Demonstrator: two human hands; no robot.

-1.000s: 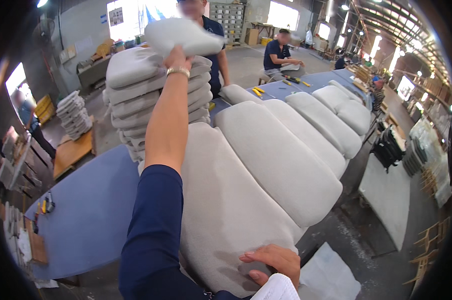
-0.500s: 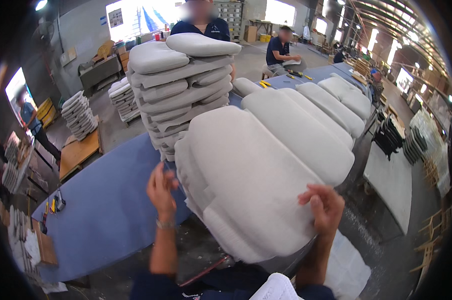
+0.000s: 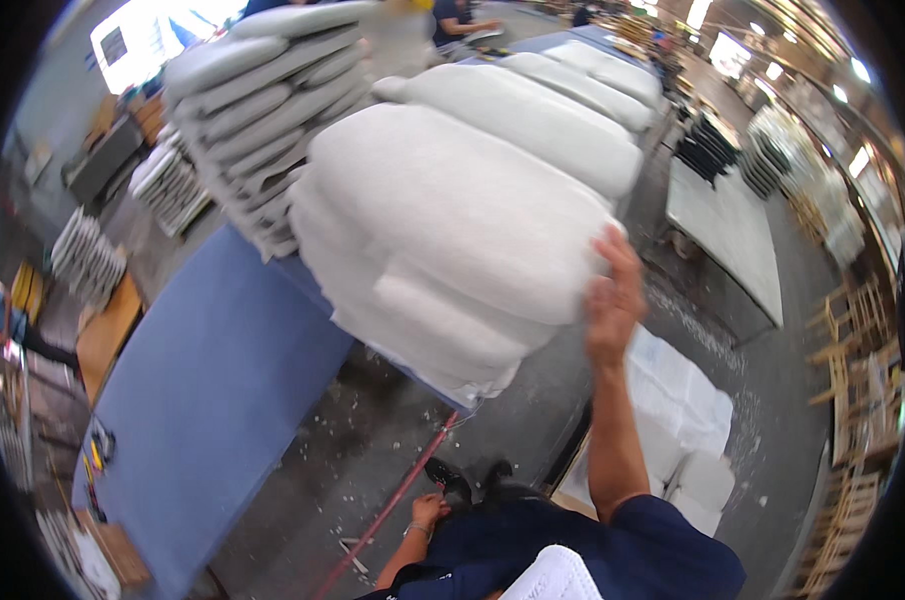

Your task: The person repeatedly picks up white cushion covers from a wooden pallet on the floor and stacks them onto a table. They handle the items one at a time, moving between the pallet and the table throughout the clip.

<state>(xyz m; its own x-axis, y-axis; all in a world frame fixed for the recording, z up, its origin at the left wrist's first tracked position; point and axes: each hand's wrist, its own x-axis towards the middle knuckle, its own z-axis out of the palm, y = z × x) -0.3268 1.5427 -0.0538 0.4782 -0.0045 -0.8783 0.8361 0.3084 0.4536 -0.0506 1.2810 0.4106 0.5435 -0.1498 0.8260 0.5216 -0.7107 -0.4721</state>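
A pile of pale grey padded cushions [image 3: 463,190] lies at the end of the blue-topped table [image 3: 223,370]. My right hand [image 3: 615,290] rests against the right edge of the top cushion, fingers extended and somewhat blurred, not gripping it. Low beside my body, away from the pile, hangs my left hand [image 3: 430,510]; its fingers look loosely bent, and nothing shows in them. A taller stack of similar cushions [image 3: 263,110] stands just beyond the pile to the left. More cushions [image 3: 533,115] overlap in a row along the table.
Below my right arm are white wrapped pieces [image 3: 678,395]. A red bar [image 3: 393,530] runs near my feet. Tools [image 3: 98,450] lie at the blue table's left edge. A pale table [image 3: 723,230] and wooden frames [image 3: 843,370] stand on the right. Another person [image 3: 458,22] sits at the back.
My left hand has dropped from beside the pile to near my body. My right hand has shifted along the cushion's right edge. The view has tilted downward, showing my feet and the floor.
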